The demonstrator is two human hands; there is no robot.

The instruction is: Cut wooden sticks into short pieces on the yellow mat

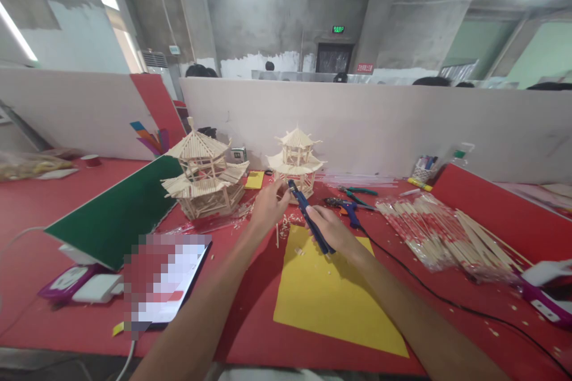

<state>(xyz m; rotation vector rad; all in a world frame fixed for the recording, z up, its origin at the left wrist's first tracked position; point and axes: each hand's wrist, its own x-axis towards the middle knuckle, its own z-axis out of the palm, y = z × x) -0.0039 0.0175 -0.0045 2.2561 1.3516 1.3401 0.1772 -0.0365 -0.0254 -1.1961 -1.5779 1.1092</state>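
Observation:
My right hand [331, 229] is wrapped round a long dark blue hand cutter [318, 232], whose head points up and to the left. Close to that head, the fingers of my left hand [269, 205] are pinched together. A thin wooden stick [277, 236] pokes out below the left hand and appears to be held in it; its upper part is hidden. Just behind both hands stands a small two-tiered pavilion [297, 158] made of wooden sticks. To its left is a larger stick pavilion [201, 175]. Under the right hand lies a yellow sheet [330, 303].
A blue glue gun [351, 211] and green-handled pliers [360, 191] lie right of the pavilion. Bagged wooden sticks [429, 232] are farther right. On the left are a tablet [170, 286], a green board [116, 208] and a purple power strip [71, 283]. Wood chips litter the red table [250, 321].

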